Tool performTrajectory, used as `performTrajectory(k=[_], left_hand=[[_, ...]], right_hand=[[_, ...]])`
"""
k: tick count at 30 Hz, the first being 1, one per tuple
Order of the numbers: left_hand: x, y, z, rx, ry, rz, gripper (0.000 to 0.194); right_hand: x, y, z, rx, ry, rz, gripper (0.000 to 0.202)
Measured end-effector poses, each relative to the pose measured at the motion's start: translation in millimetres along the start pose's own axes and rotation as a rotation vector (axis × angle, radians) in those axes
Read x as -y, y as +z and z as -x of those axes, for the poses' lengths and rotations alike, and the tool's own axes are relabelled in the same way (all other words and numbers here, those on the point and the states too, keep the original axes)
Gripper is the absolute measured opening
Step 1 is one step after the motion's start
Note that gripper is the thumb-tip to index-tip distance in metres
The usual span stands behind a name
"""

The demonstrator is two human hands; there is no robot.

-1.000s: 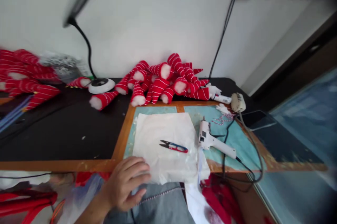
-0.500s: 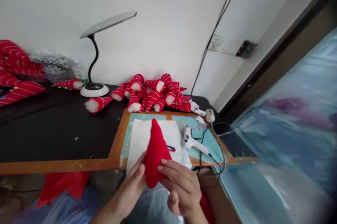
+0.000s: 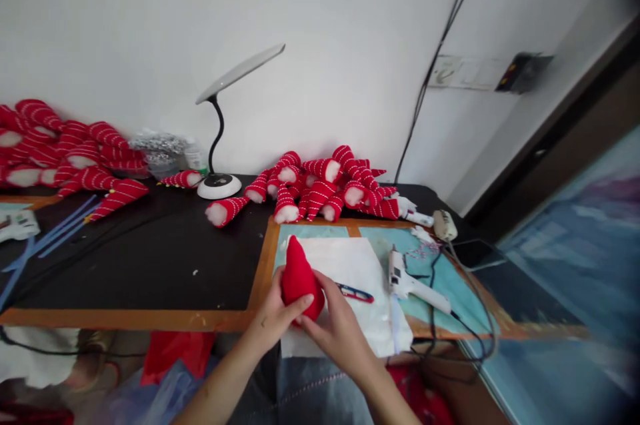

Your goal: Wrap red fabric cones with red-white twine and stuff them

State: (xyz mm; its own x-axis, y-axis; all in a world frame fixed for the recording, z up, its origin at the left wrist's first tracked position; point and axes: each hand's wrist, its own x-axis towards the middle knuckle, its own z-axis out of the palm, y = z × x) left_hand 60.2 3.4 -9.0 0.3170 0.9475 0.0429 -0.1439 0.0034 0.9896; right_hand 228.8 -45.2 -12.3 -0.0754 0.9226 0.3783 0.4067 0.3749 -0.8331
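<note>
Since a second ago, a red cone (image 3: 299, 272) has come into view over the white paper (image 3: 345, 255), the left hand (image 3: 273, 315) and right hand (image 3: 340, 328) both grasping it. Farther back, a clear tub (image 3: 163, 166) holds silver tinsel (image 3: 156, 142); a bluish bag's (image 3: 175, 393) contents are unclear.

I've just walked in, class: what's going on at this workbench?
A person holds a plain red cone between the left hand and right hand, over a white sheet. Snips lie on the sheet beside the right hand, and a white glue gun lies to the right. Striped red cones are heaped behind, near a lamp.
</note>
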Motion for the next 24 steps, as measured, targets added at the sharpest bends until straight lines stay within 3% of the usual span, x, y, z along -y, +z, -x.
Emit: performTrajectory(k=[2, 4, 6, 7, 9, 11, 12, 14, 16, 19, 22, 24], left_hand=[[-7, -5.4, -5, -0.011, 0.024, -0.013, 0.086], [-17, -8.2, -5, -0.037, 0.016, 0.059, 0.083], [-27, -7.7, -1, -0.015, -0.067, 0.176, 0.074], [-30, -6.3, 2, 0.012, -0.11, 0.225, 0.069], [-34, -2.1, 7, 0.058, -0.158, 0.301, 0.06], [-34, 2.9, 10, 0.072, -0.174, 0.367, 0.053], [-33, 5.3, 11, 0.069, -0.183, 0.397, 0.05], [-32, 9.2, 9, 0.067, -0.204, 0.454, 0.048], [-31, 11.5, 7, 0.082, -0.217, 0.501, 0.048], [-34, 12.9, 7, 0.125, -0.213, 0.515, 0.051], [-39, 13.9, 12, 0.155, -0.151, 0.466, 0.047], [-42, 14.6, 17, 0.16, -0.115, 0.436, 0.041]], right_hand=[[5, 5, -2, 0.015, 0.026, -0.054, 0.066], [12, 2, 0, 0.123, 0.049, -0.193, 0.065], [13, -11, 4, 0.229, 0.044, -0.279, 0.059], [9, -22, 6, 0.223, 0.036, -0.245, 0.051], [-10, -53, 10, 0.056, 0.032, 0.034, 0.028], [-40, -89, 15, -0.261, 0.071, 0.505, 0.036], [-57, -107, 18, -0.347, 0.103, 0.772, 0.046], [-87, -137, 24, -0.327, 0.183, 1.19, 0.056], [-106, -156, 27, -0.267, 0.183, 1.255, 0.054], [-111, -169, 25, -0.196, 0.137, 1.245, 0.046], [-97, -172, 23, -0.196, 0.088, 1.251, 0.038], [-78, -168, 29, -0.276, 0.015, 1.219, 0.034]])
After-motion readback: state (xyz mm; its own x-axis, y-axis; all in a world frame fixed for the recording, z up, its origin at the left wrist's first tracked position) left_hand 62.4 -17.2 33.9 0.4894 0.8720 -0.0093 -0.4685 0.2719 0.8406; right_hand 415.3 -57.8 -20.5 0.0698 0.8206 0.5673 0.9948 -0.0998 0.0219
